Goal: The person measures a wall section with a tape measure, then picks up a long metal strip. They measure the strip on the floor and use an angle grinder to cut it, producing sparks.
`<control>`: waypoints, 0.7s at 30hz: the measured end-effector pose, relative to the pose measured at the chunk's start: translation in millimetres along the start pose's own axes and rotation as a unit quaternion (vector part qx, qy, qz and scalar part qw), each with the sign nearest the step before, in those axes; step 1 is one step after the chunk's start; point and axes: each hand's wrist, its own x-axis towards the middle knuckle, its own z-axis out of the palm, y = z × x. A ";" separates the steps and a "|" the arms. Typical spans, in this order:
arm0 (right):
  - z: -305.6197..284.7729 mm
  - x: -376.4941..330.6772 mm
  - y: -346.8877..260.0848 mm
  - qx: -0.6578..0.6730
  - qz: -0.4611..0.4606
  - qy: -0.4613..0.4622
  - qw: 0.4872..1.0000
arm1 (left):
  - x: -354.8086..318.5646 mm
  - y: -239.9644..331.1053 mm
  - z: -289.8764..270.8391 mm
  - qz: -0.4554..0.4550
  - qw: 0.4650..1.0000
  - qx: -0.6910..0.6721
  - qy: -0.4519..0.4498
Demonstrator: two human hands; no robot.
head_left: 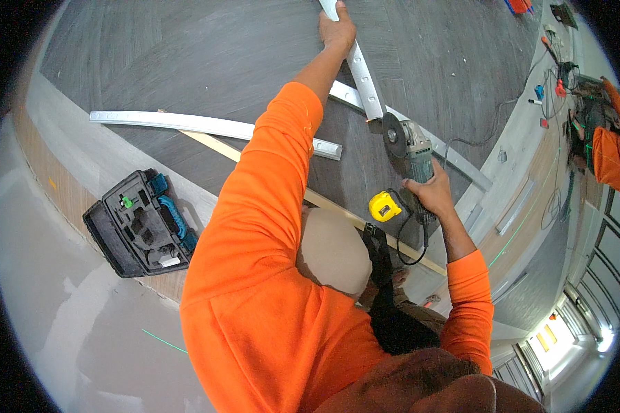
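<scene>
My left hand (337,29) is closed round a pale metal stud (364,77) near the top of the view. The stud slants down to the right, and its near end meets the disc of an angle grinder (415,151). My right hand (432,189) wraps round the grinder's green-grey body, with the cutting disc pointing away from me. From the grinder's rear a black cord curls down. Beneath the held stud, a second metal stud (444,146) crosses on the dark floor. A yellow tape measure (384,206) lies just left of the grinder's body.
Another metal profile (207,125) rests across a wooden batten (217,144) on the left. An open black tool case (141,224) lies beyond my left arm. Cables, small tools and an orange bag (607,160) are at the far right. The grinder's cord trails across the floor.
</scene>
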 end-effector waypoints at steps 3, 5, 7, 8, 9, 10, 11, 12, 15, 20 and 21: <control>-1.1 -0.4 -6.3 0.000 -0.003 -0.001 1.000 | 5.9 -6.2 0.7 0.011 1.000 -0.026 0.004; -2.0 -2.8 -13.7 -0.006 0.007 0.001 1.000 | 6.0 -8.2 2.3 0.016 0.999 -0.027 0.006; -1.7 -3.6 -14.1 0.001 0.003 0.000 1.000 | 6.7 -9.6 3.3 0.017 1.000 -0.022 0.012; -1.7 -3.6 -14.6 0.004 0.000 0.000 1.000 | 7.4 -9.9 3.6 0.016 1.000 -0.017 0.016; -1.7 -3.5 -15.3 0.004 0.003 0.001 1.000 | 8.1 -10.3 3.7 0.015 1.000 -0.011 0.021; -1.9 -3.5 -15.9 0.003 0.007 0.002 1.000 | 8.0 -9.6 3.6 0.012 1.000 -0.008 0.018; -2.1 -3.5 -16.6 0.003 0.011 0.003 1.000 | 8.0 -8.9 3.1 0.009 1.000 -0.004 0.015; -2.4 -3.7 -17.4 0.009 0.012 0.000 1.000 | 7.8 -8.3 2.7 0.007 1.000 -0.001 0.012; -2.9 -2.9 -17.8 0.017 0.014 -0.004 1.000 | 7.7 -8.0 1.9 0.003 1.000 0.000 0.008; -0.4 2.4 1.3 -0.027 -0.017 0.010 0.999 | 7.5 -9.4 3.3 0.017 1.000 -0.016 0.012; -0.5 3.0 3.5 -0.019 -0.011 0.006 1.000 | 7.9 -9.8 3.9 0.019 1.000 -0.021 0.013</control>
